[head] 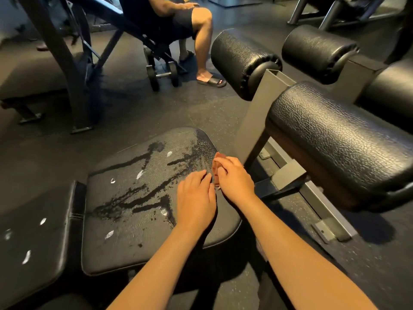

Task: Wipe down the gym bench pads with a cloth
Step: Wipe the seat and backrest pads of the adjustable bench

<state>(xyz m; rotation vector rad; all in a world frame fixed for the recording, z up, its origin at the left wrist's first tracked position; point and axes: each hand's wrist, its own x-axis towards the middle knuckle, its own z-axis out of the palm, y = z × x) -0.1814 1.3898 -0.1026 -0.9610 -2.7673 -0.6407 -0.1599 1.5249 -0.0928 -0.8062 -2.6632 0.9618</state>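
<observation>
A black bench seat pad (pixel 134 209) lies in front of me, streaked with dark wet marks and a few white flecks. Its back pad (pixel 33 238) continues to the left, also flecked white. My right hand (pixel 234 177) grips a small bunched reddish-brown cloth (pixel 217 165) at the seat pad's right edge. My left hand (pixel 196 198) hovers just left of it over the pad, fingers loosely curled toward the cloth, holding nothing that I can see.
Black roller pads (pixel 243 61) (pixel 317 50) and a large cushion (pixel 342 139) on a grey steel frame (pixel 259 108) stand close on the right. A seated person (pixel 178 21) in sandals occupies another bench ahead, with a dumbbell (pixel 163 74) on the floor beside them.
</observation>
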